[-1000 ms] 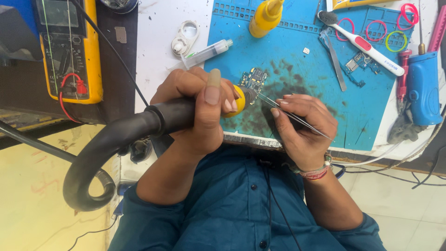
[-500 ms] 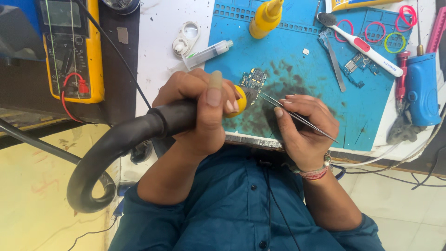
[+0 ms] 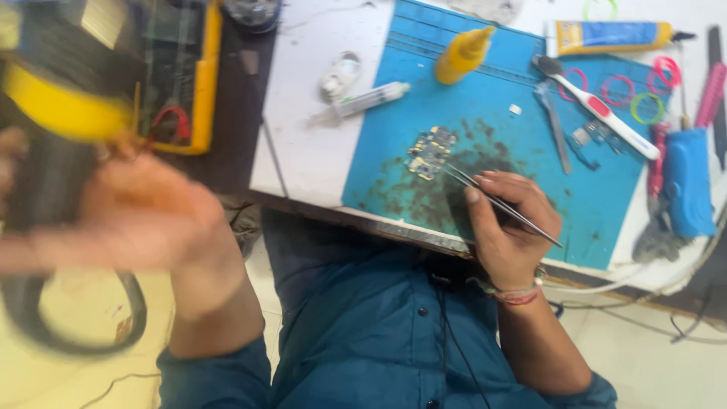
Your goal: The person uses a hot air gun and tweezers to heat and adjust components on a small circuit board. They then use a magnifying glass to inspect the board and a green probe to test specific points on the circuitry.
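Counter (image 3: 303, 151) with a white top carries a blue work mat (image 3: 485, 136), stained dark near its front edge; pale floor shows below and to the left, with loose cables on it.

One small circuit board (image 3: 431, 151) lies on the mat near its middle, among the dark stains. One pair of tweezers (image 3: 500, 204) touches it at the tips, pinched narrow in the right hand (image 3: 509, 235), which rests on the mat's front edge. The left hand (image 3: 144, 220) is well apart from the board, out past the counter's left side, blurred; it seems closed around a black tool with a yellow band (image 3: 60, 113), though the grip cannot be told for certain. A thick black hose (image 3: 76, 341) loops beneath it.

Around the board: one yellow squeeze bottle (image 3: 463, 54), one syringe (image 3: 363, 102), one white-and-red brush (image 3: 598, 106) and one grey metal tool (image 3: 554, 125) beside it. Four coloured rings (image 3: 644, 98) lie toward the mat's far right corner. One blue-and-yellow tube (image 3: 613, 34) lies beyond the mat, one blue holder (image 3: 687, 182) stands at the right, and one yellow-cased meter (image 3: 189, 76) sits at the left.

Nothing lies between the board and the camera; only the blurred left hand covers part of the meter's side.
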